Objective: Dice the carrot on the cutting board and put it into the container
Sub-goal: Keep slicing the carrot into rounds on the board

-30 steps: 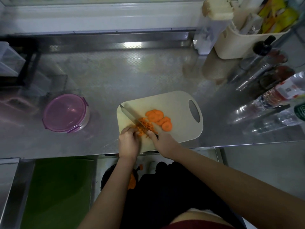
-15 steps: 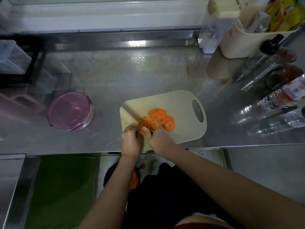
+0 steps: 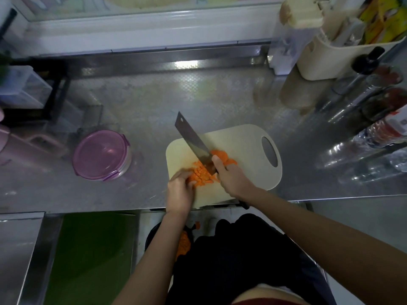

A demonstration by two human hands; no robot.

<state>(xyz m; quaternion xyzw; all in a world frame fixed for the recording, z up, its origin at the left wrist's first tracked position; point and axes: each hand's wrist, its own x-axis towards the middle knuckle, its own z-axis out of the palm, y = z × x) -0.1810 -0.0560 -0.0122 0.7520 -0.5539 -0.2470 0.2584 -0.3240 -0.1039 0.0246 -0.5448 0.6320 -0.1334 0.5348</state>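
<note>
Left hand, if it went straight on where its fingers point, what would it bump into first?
Likely the diced carrot, right by the left hand; the knife comes just beyond, though depth is unclear.

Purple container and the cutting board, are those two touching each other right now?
Apart. The head view shows a wide strip of bare steel counter between the container and the cutting board, whose left edge is nearest it.

Forearms (image 3: 154, 249) bare down to the left hand (image 3: 179, 192) and right hand (image 3: 231, 175). Black garment (image 3: 237, 260) at 6 o'clock, with a dark red band (image 3: 271, 302) along the bottom edge.
</note>
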